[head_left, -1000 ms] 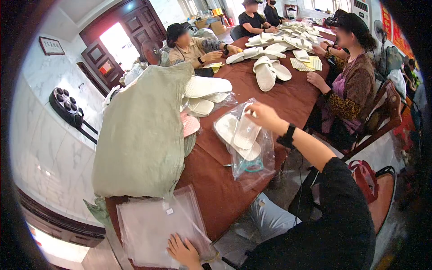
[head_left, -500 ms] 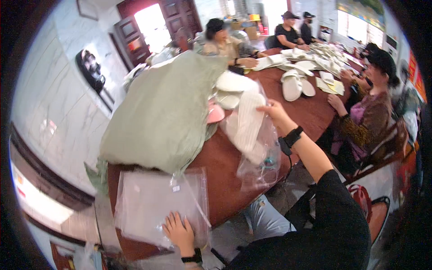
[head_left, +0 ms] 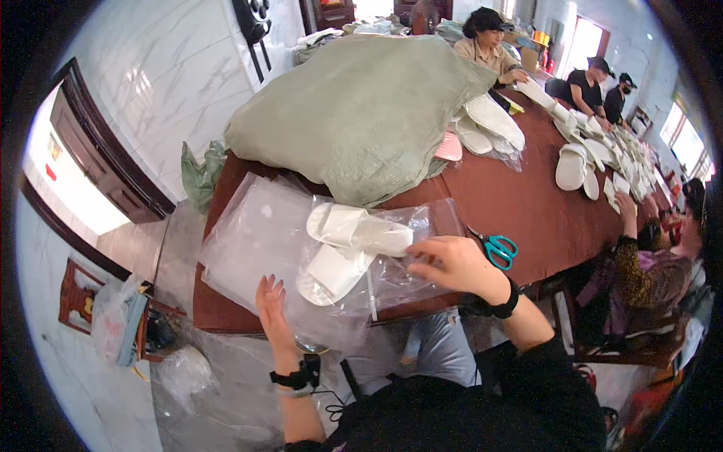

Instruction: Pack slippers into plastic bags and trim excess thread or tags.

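A pair of white slippers (head_left: pixel 337 273) in a clear plastic bag lies on a flat stack of clear bags (head_left: pixel 252 237) at the table's near edge. The upper slipper partly overlaps the lower one. My right hand (head_left: pixel 465 265) is at the toe-side right end of the pair, its bent fingers apart and gripping nothing that I can see. Just left of the slippers and over the edge of the stack, my left hand (head_left: pixel 275 313) is raised with fingers spread and holds nothing. Teal-handled scissors (head_left: pixel 498 250) lie to the right of my right hand.
A large grey-green sack (head_left: pixel 346 113) covers the table's far left. Beside it are more white slippers (head_left: pixel 493 124) and a pink one (head_left: pixel 449 147). A slipper pile (head_left: pixel 621 151) runs along the right, with co-workers around the brown-covered table (head_left: pixel 501 196). A chair (head_left: pixel 83 297) stands left.
My right hand has brought a bagged white slipper pair from beside the sack onto the clear bags and released it. My left hand has lifted off the stack. The view has turned.
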`<state>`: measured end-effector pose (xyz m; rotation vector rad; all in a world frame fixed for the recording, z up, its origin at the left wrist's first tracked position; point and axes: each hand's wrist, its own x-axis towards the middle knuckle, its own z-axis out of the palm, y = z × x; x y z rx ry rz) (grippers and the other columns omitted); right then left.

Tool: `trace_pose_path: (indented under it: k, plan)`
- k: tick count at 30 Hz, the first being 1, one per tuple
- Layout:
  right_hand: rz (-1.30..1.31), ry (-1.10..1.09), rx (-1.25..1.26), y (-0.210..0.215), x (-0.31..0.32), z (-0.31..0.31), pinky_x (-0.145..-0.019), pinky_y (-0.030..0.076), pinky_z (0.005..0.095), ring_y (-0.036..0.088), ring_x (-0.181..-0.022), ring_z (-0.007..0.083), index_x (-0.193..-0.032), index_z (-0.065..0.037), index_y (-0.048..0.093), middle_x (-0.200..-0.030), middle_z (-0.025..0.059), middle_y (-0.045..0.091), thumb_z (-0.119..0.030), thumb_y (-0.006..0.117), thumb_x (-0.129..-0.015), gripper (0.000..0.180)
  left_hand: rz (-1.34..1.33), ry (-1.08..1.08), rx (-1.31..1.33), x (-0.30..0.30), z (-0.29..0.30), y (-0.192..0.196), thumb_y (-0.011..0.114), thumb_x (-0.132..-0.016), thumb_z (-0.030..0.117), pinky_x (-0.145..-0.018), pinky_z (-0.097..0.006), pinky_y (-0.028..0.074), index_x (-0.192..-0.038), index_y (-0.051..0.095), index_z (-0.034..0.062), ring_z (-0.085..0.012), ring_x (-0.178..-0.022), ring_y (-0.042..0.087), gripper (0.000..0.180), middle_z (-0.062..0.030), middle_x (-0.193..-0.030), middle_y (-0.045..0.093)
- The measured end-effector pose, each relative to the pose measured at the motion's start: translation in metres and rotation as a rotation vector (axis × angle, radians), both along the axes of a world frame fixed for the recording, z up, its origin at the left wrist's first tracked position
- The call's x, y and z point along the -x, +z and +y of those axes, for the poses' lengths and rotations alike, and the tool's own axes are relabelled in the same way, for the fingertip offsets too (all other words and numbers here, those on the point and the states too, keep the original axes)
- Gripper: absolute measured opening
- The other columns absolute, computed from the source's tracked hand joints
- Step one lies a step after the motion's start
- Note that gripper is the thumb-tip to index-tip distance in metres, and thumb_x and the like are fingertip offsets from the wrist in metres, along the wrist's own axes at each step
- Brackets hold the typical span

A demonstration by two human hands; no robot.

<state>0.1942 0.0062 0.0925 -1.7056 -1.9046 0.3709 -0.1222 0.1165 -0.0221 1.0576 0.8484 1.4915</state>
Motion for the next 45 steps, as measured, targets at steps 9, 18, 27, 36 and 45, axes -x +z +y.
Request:
trace_pose_path:
  k: [9, 18, 27, 36, 45]
  plan:
    - [-0.268, -0.072, 0.242, -0.074, -0.061, -0.010, -0.074, 0.048, 0.0426, 0.061, -0.084, 0.0337, -0.100, -0.008, 0.062, -0.088, 0.0144, 0.063, -0.032, 0.061, -0.082, 0.030, 1.211, -0.143, -0.161, -0.006, 0.027, 0.015, 0.053, -0.089, 0.018, -0.088, -0.043, 0.040, -0.121, 0.049, -0.0016, -0.0365, -0.106, 0.050, 0.037, -0.0205, -0.117, 0.054]
    - [0.273, 0.981, 0.063, -0.076, -0.027, 0.063, -0.088, 0.043, 0.0436, 0.044, -0.115, 0.0359, -0.111, -0.007, 0.059, -0.128, 0.0203, 0.044, -0.011, 0.066, -0.078, 0.035, 1.396, -0.078, -0.461, -0.015, 0.047, -0.018, 0.049, -0.083, 0.009, -0.087, -0.041, 0.040, -0.121, 0.054, 0.0117, -0.0317, -0.099, 0.051, 0.039, -0.0106, -0.112, 0.058]
    - [-0.457, 0.284, -0.067, -0.109, -0.010, 0.105, -0.096, 0.037, 0.0427, 0.046, -0.109, 0.0377, -0.120, 0.007, 0.047, -0.115, 0.0258, 0.050, -0.042, 0.070, -0.070, 0.074, 1.379, 0.030, -0.534, -0.014, 0.041, -0.022, 0.047, -0.083, 0.009, -0.083, -0.039, 0.041, -0.120, 0.056, 0.0162, -0.0279, -0.095, 0.053, 0.039, -0.0072, -0.110, 0.060]
    - [-0.340, 0.419, -0.077, -0.058, -0.040, 0.050, -0.104, 0.026, 0.0470, 0.036, -0.123, 0.0383, -0.135, -0.011, 0.039, -0.136, 0.0228, 0.037, -0.027, 0.059, -0.083, 0.058, 0.863, 0.055, -0.345, -0.013, 0.033, 0.002, 0.052, -0.081, -0.003, -0.073, -0.034, 0.046, -0.112, 0.057, 0.0066, -0.0270, -0.081, 0.056, 0.033, -0.0127, -0.095, 0.059]
    - [-0.148, 0.451, 0.040, -0.051, -0.051, -0.025, -0.101, 0.029, 0.0458, 0.037, -0.122, 0.0375, -0.134, -0.012, 0.041, -0.133, 0.0200, 0.039, -0.023, 0.066, -0.078, 0.062, 0.623, -0.294, -0.028, -0.016, 0.031, 0.030, 0.058, -0.084, 0.006, -0.078, -0.030, 0.045, -0.118, 0.051, 0.0068, -0.0184, -0.089, 0.057, 0.035, -0.0106, -0.103, 0.058]
